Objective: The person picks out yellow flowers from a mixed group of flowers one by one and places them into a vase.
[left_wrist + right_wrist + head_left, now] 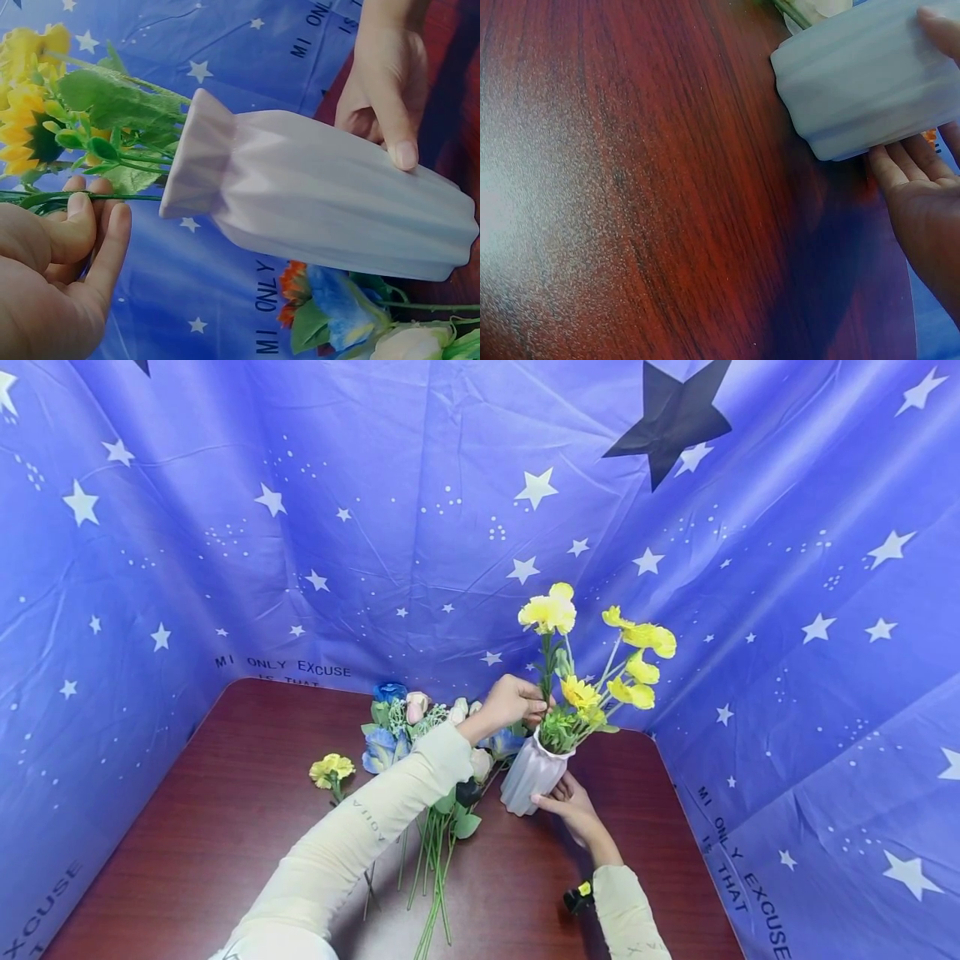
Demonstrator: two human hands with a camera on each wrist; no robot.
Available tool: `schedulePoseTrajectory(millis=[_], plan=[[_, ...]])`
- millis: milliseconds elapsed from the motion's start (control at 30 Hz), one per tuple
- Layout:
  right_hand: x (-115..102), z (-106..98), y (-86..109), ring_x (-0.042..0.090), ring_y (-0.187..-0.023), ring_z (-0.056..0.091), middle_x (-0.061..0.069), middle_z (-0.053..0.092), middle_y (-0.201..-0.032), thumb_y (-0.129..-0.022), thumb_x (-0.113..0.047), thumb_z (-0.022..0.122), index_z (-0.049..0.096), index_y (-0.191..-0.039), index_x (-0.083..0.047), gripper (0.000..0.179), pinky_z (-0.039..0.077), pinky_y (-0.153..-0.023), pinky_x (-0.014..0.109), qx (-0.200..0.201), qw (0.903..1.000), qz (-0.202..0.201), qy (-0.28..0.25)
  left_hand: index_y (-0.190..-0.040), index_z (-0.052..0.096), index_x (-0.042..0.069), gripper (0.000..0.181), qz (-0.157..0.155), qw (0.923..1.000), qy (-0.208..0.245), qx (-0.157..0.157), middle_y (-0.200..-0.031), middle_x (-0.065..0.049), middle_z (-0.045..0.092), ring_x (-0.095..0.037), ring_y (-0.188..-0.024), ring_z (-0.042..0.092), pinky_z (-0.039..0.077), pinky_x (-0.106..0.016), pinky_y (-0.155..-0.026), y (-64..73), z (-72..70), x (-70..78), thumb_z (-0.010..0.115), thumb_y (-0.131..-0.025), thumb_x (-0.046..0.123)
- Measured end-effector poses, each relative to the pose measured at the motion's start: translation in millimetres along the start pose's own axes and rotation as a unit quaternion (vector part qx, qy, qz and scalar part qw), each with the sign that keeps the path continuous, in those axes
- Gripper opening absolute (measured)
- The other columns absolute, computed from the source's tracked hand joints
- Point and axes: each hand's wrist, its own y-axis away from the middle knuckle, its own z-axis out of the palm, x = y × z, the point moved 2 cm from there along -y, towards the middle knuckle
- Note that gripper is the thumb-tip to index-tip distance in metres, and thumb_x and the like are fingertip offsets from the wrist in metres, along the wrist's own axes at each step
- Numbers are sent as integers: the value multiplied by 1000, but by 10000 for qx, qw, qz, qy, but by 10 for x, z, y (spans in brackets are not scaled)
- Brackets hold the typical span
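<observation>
A pale fluted vase (534, 777) stands slightly tilted at the table's right side, with yellow flowers (637, 643) and a sunflower-like bloom (581, 692) in its mouth. My left hand (513, 703) pinches the green stem of a yellow carnation (547, 612) just above the rim; in the left wrist view thumb and fingers close on that stem (112, 196), which runs into the mouth. Low on the vase, my right hand (573, 810) grips its side, thumb in front and fingers behind. The right wrist view shows this hand (930, 202) around the vase's lower body (862, 82).
Left of the vase lies a pile of artificial flowers, with blue blooms (384, 748), pink and white roses and long green stems (431, 860). A single yellow carnation (332, 770) lies farther left. A small black object (577, 898) sits by the right sleeve. Starry blue cloth surrounds the table (187, 827).
</observation>
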Motion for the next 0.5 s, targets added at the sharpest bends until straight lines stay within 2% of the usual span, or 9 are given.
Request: schedulePoseTrajectory(millis=[67, 167, 367, 500], plan=[[-5, 2, -3, 0, -121, 57, 25, 41, -154, -86, 6, 73, 25, -157, -1, 86, 51, -99, 17, 24, 10000, -16, 3, -105, 75, -10, 15, 7, 10000, -38, -29, -104, -24, 76, -18, -77, 76, 64, -26, -74, -5, 5, -7, 68, -93, -3], [-7, 6, -4, 0, -122, 56, 26, 41, -155, -86, 6, 73, 25, -158, -1, 87, 50, -99, 17, 41, 10000, -40, 49, -103, 77, -7, 14, 47, 9994, -334, 15, -101, -22, 77, -17, -74, 75, 63, -23, -70, 7, 4, -13, 70, -93, -1], [11, 9, 4, -3, -122, 56, 23, 40, -157, -86, 4, 74, 26, -158, -6, 87, 50, -100, 16, 41, 10000, 68, -3, -105, 77, -7, 15, 63, 9979, -643, 9, -102, -22, 77, -34, -90, 77, 64, -24, -70, 16, 15, -52, 71, -93, 0], [6, 6, 12, -3, -121, 57, 25, 39, -157, -86, 3, 75, 25, -158, -4, 88, 50, -100, 16, -1, 10000, 44, 13, -106, 77, -6, 16, 118, 9954, -950, 17, -101, -22, 77, -37, -92, 76, 63, -23, -70, 5, 26, -73, 72, -92, 1]])
